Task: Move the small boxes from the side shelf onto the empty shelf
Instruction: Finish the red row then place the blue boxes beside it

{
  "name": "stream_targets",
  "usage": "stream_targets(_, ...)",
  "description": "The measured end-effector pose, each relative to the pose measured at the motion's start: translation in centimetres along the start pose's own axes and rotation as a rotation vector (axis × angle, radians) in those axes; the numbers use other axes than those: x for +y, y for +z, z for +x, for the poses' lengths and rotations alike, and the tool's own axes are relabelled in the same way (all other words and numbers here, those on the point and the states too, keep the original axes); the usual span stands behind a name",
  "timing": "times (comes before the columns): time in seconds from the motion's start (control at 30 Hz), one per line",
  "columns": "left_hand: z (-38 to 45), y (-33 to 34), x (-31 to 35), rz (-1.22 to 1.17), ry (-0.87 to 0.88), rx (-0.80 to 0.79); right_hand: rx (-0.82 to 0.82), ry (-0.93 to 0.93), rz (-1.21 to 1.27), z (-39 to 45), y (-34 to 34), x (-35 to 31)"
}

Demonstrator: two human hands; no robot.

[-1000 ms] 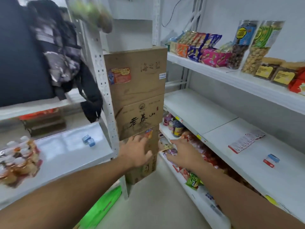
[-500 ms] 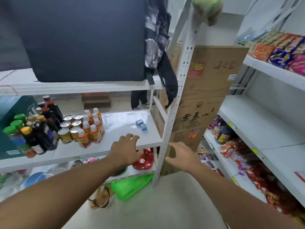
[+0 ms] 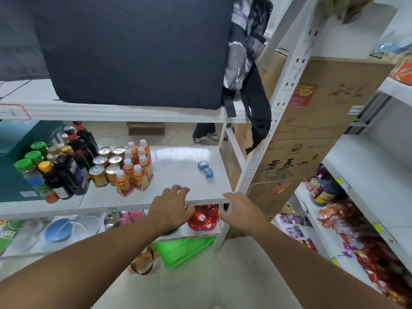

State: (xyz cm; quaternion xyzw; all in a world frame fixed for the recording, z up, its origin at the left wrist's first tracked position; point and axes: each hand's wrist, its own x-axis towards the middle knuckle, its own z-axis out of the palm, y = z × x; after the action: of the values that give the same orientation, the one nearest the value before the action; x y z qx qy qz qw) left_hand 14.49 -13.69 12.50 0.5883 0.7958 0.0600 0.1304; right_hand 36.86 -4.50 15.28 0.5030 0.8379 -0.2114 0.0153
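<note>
Two small blue boxes [image 3: 205,168] lie side by side on the white side shelf [image 3: 178,175], toward its right end. My left hand [image 3: 170,206] reaches at the shelf's front edge with fingers spread, holding nothing, its fingertips over the edge. My right hand [image 3: 242,209] hovers just below and right of the shelf's front corner, fingers relaxed and empty. Both hands are a short way in front of the boxes. At the right stands a white shelf [image 3: 365,175] that is bare in its visible part.
Bottles and cans [image 3: 89,166] crowd the side shelf's left half. A perforated white upright [image 3: 267,130] stands at its right corner, with stacked cardboard cartons [image 3: 312,130] behind. A dark bag [image 3: 252,85] hangs above. Red ornament [image 3: 202,216] and green basket [image 3: 185,248] sit below.
The view has swung left from the cartons and right shelves to face the side shelf. Both hands now sit at its front edge, nearer the blue boxes.
</note>
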Motion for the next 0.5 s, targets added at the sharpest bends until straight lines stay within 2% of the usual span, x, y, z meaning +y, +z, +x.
stream_targets(0.5, 13.0, 2.5, 0.1, 0.053, -0.165, -0.094, -0.132, -0.085, 0.034, 18.2, 1.3, 3.9)
